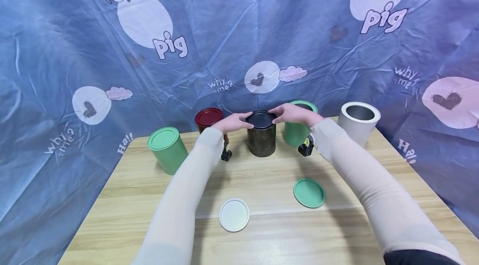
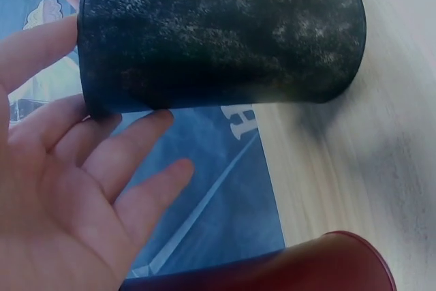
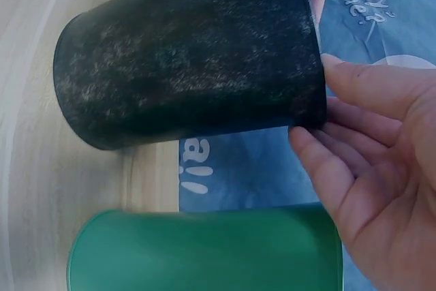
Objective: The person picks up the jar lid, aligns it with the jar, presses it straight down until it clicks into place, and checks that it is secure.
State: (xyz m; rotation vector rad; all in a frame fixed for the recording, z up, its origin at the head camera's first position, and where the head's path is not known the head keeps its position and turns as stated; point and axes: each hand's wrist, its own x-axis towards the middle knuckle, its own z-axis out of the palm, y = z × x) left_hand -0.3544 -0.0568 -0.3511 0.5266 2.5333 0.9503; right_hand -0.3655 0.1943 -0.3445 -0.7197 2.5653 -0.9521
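Note:
A dark, mottled black canister [image 1: 262,142] stands upright at the back middle of the table, a black lid [image 1: 261,120] at its top. From the left, my left hand [image 1: 235,122] holds the lid's edge, thumb at the near side and fingers along the far side. My right hand [image 1: 290,114] grips the opposite edge in the same way. In the left wrist view, some left fingertips [image 2: 163,117] rest along the canister's upper side while the little finger stands off. The right thumb [image 3: 351,80] lies at the rim in the right wrist view.
A red lidded canister [image 1: 208,117] and a green lidded canister [image 1: 168,152] stand left. To the right are an uncovered green canister [image 1: 293,134], partly behind my right hand, and an uncovered white canister [image 1: 353,125]. A white lid [image 1: 234,215] and a green lid [image 1: 309,193] lie in front.

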